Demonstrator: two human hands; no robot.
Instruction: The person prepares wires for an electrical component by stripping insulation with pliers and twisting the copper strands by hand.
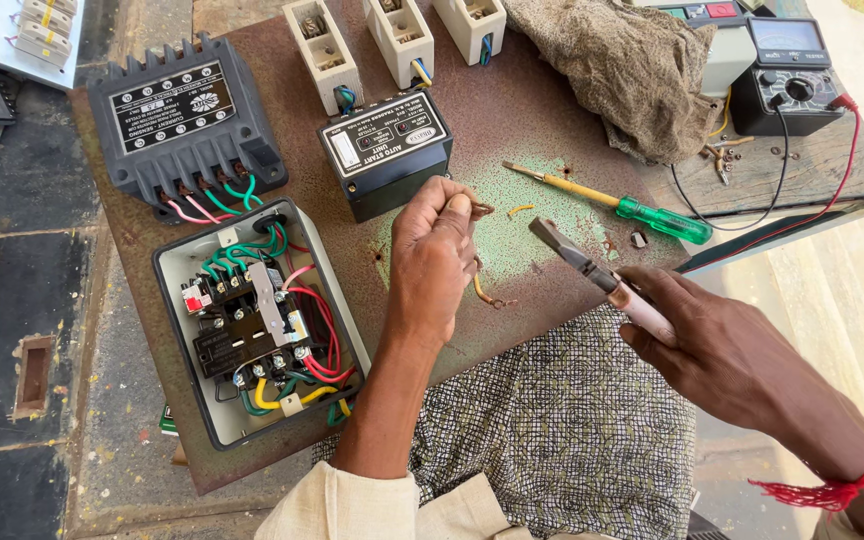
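Note:
My left hand [434, 255] is closed on a short yellow wire [481, 288] with bare copper ends, held just above the rusty metal board [522, 120]. My right hand [722, 345] grips a pair of pliers [592, 270] by their pink handles, jaws pointing up-left toward the wire but apart from it. An open grey starter box [252, 325] with red, green and yellow wiring lies left of my left forearm. A black rectangular control unit [384, 150] stands just beyond my left hand.
A green-handled screwdriver [617, 203] lies right of the wire. A black finned module [187, 125] sits at the board's far left, three white fuse holders [397, 40] along the back, a brown cloth [627, 70] and a multimeter [787, 75] with leads at the right.

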